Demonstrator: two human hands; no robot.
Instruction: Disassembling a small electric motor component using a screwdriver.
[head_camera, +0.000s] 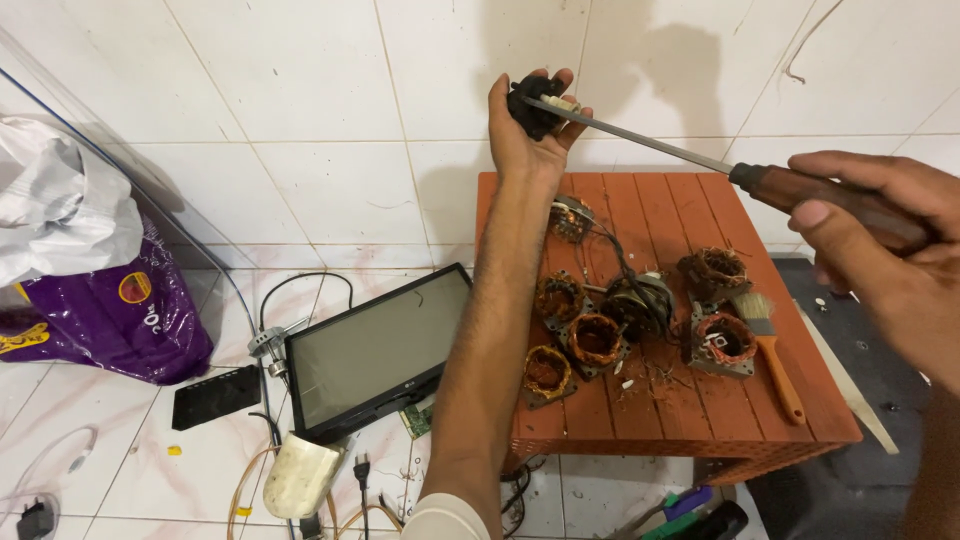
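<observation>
Slipping is the danger: the screwdriver (700, 155), clenched in the right hand (880, 230), has its tip in a small black part (535, 105) pinched by the left hand (530, 130), held up against the far wall, and could jab the palm. Below, copper coils (595, 340) and a brush (770, 350) crowd the red table (680, 420).

home repair corner: motor coils (597, 338), tiles (300, 90)

- A small part (535, 105) is held up in the left hand (528, 135), above the table's (670, 420) far edge.
- A screwdriver (690, 150), gripped by the right hand (885, 250), is set with its tip against the part.
- Motor coils (597, 338) are spread on the table, with a brush (770, 350) to their right.
- A monitor (375, 350) is leaned on the floor left of the table; a bag (110, 310) lies further left.
</observation>
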